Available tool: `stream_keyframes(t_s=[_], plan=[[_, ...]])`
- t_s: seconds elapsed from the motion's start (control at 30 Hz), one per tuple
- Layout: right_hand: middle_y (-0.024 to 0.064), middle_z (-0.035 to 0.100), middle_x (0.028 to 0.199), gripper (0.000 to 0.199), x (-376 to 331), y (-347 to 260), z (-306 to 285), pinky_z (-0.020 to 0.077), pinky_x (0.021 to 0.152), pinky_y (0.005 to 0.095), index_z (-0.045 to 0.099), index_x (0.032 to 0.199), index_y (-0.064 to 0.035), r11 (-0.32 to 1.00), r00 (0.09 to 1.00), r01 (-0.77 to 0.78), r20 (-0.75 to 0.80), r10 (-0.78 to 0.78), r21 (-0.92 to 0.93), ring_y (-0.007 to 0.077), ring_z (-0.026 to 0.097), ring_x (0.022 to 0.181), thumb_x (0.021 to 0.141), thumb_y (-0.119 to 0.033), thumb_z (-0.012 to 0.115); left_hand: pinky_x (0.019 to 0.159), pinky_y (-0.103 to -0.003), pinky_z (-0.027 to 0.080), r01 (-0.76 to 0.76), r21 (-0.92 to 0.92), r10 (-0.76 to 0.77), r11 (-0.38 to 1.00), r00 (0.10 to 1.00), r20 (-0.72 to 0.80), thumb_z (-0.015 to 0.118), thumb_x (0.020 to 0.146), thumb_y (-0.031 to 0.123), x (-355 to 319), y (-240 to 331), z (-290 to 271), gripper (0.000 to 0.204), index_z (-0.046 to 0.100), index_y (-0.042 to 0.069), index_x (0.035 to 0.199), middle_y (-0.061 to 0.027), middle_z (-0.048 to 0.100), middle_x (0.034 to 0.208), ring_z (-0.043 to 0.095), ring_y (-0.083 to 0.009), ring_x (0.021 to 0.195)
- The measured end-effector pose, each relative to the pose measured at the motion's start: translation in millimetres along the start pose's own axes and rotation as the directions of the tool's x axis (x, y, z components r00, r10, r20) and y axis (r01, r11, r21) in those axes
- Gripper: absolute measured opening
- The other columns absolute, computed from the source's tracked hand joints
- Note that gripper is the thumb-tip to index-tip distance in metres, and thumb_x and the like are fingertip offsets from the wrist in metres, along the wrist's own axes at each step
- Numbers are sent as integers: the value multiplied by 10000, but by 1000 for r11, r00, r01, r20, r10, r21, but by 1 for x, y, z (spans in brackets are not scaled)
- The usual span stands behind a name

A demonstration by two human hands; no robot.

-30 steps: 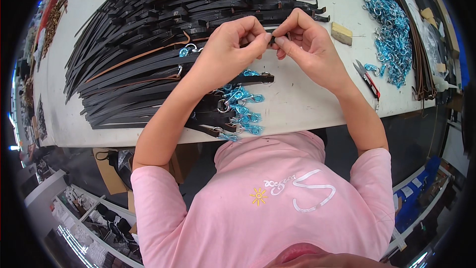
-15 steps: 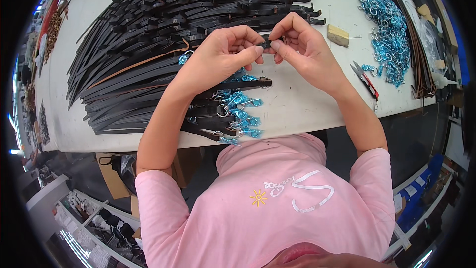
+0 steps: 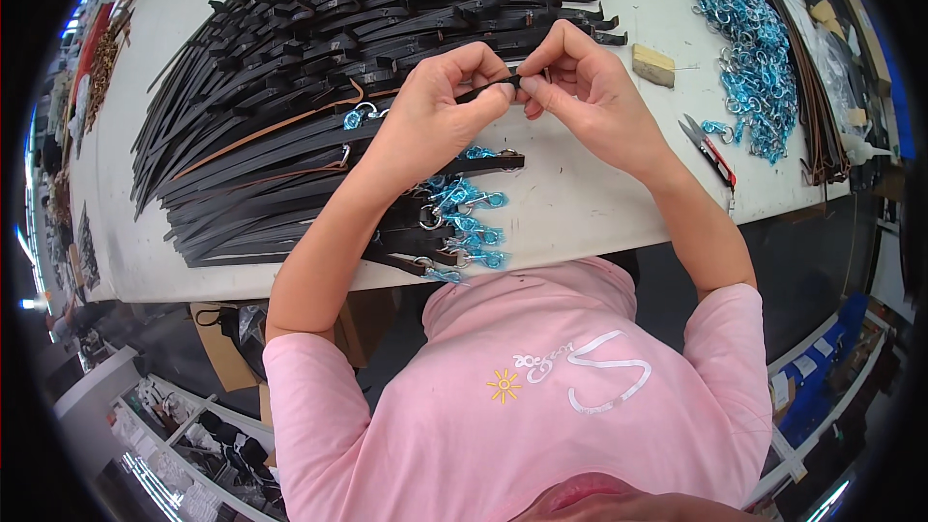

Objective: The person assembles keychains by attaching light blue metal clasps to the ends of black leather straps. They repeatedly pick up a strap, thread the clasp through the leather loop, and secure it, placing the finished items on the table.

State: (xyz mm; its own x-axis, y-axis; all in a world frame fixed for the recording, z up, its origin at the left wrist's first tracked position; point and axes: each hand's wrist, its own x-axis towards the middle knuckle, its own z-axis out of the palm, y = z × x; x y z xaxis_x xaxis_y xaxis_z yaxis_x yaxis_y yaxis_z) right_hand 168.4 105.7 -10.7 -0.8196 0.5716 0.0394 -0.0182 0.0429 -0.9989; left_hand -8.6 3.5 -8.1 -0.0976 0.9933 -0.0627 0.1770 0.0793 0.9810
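Both my hands are raised over the table in front of the black straps, fingertips close together. My left hand pinches a narrow black strap near its end. My right hand pinches the same end between thumb and forefinger; the fingers partly hide it. Beneath my left wrist lie finished-looking straps with metal rings and clips in blue film. Another blue-wrapped clip with a ring rests on the straps beside my left forearm.
A large layered heap of black straps covers the left of the white table. To the right are a yellowish block with a thin needle-like rod, red-handled snips, a pile of blue-wrapped clips and dark brown straps.
My hands have shifted slightly, and more of the black strap now shows across my left fingers. A metal clip on the straps left of my left forearm has come into view.
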Motion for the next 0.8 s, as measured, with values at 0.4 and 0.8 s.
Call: stream_keyframes(t_s=[0.4,0.8], plan=[[79,677,1052,374,-12,-36,-33,543,787,298,557,1197,-23,955,971,162,214,-109,-249,134,669,863,886,-140,730,721,-207,405,34,197,-8,980,991,-131,604,972,68,-24,39,-22,103,602,-2,896,23,578,806,491,-43,774],[94,679,1016,170,-81,18,-193,535,804,342,705,980,-43,218,869,-324,-380,-315,-921,234,673,892,896,-189,680,643,-225,358,-76,583,269,809,929,-252,668,869,-4,-56,38,-44,174,698,-23,1040,-23,557,821,481,-93,712]])
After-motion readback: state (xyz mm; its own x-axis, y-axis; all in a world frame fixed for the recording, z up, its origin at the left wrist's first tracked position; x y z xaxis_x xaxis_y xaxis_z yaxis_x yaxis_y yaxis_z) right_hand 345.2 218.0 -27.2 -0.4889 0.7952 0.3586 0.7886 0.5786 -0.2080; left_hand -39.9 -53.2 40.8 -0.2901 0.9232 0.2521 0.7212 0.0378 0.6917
